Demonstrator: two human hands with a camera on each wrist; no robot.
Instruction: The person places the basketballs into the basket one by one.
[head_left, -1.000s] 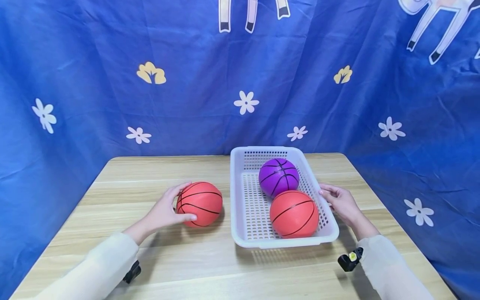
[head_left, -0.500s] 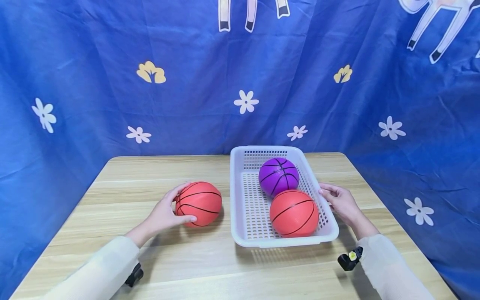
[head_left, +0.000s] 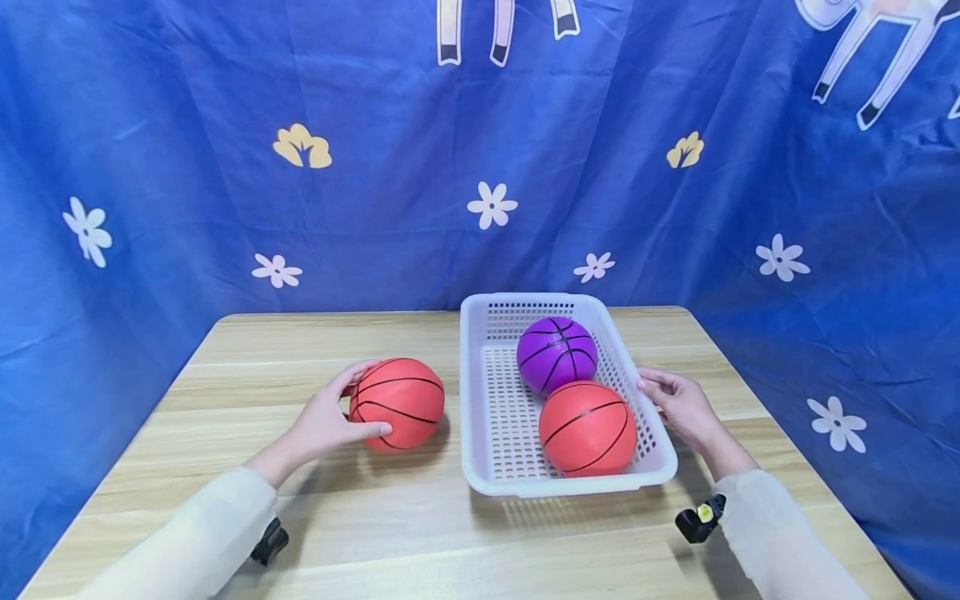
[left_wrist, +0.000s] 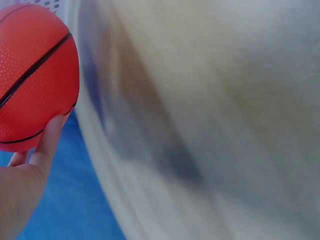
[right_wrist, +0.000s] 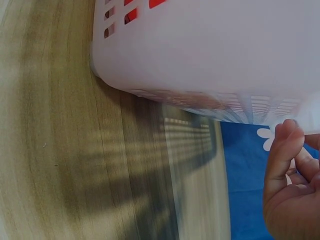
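In the head view my left hand (head_left: 330,421) grips a red toy basketball (head_left: 401,404) from its left side, thumb in front and fingers behind. The left wrist view shows the same red basketball (left_wrist: 37,75) with the thumb pressed on its lower side. To its right stands a white plastic basket (head_left: 472,400) with a perforated floor and walls. Inside it, a purple basketball (head_left: 557,354) lies behind a second red basketball (head_left: 588,429). My right hand (head_left: 682,408) pinches the basket's right rim; in the right wrist view the thumb meets the basket wall (right_wrist: 210,50).
A light wood-grain table (head_left: 360,533) lies under everything. Behind it and along the sides hangs a blue printed cloth (head_left: 375,208). Black wrist cameras sit under both sleeves, the right camera (head_left: 701,518) close over the table.
The red basketball in my left hand has risen slightly and turned a little, the hand moving with it. My right hand and the basket stay where they were.
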